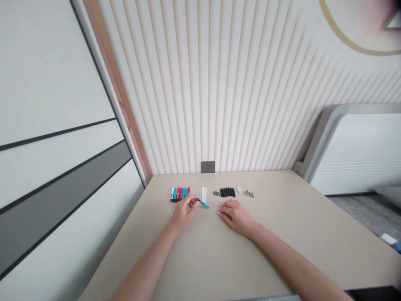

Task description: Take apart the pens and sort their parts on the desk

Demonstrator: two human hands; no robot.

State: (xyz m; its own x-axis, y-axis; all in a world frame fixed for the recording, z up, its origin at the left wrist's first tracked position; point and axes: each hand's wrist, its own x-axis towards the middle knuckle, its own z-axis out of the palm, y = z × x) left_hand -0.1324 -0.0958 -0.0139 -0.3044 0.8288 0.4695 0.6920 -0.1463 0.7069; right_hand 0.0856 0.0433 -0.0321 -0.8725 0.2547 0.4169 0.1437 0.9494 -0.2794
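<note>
The left hand (184, 212) pinches a teal-and-black pen (203, 204) above the beige table (200, 259). The right hand (237, 215) lies near, slim white pieces (218, 212) at its fingertips; whether gripped, I cannot tell. Behind: coloured pens (179, 193), partly hidden by the left hand, white rods (204, 193), black tubes (227, 192), small parts (249, 193). The held pen slants, teal end rightward and toward the wearer. Its pale lettering is too small to read.

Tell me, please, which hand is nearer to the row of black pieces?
Right. The right hand is just on the near side of the black pieces. The left hand is farther off, to their left, holding a blue-ended pen.
</note>
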